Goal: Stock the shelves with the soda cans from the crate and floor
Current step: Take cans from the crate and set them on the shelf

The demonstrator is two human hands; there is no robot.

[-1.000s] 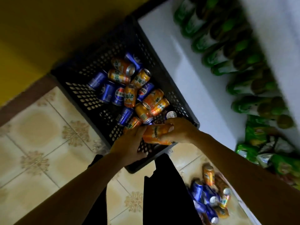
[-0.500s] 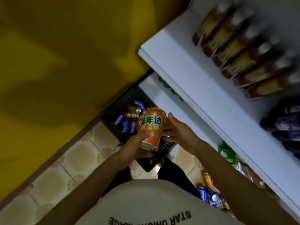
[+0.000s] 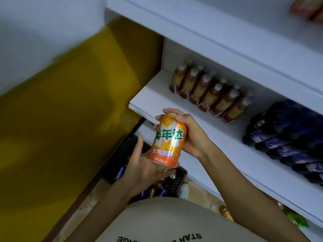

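You stood in a small shop. White retail shelving [image 3: 218, 41] rose in tiers beside a yellow wall [image 3: 73, 102], its middle shelf [image 3: 157, 96] carrying a row of identical brown-labelled bottles [image 3: 208, 95] next to ranked dark blue bottles [image 3: 286, 137]. Below you, a black plastic crate [image 3: 176, 180] of stock sat on the tiled floor [image 3: 90, 201], with green packets [image 3: 295, 219] on the lowest shelf.
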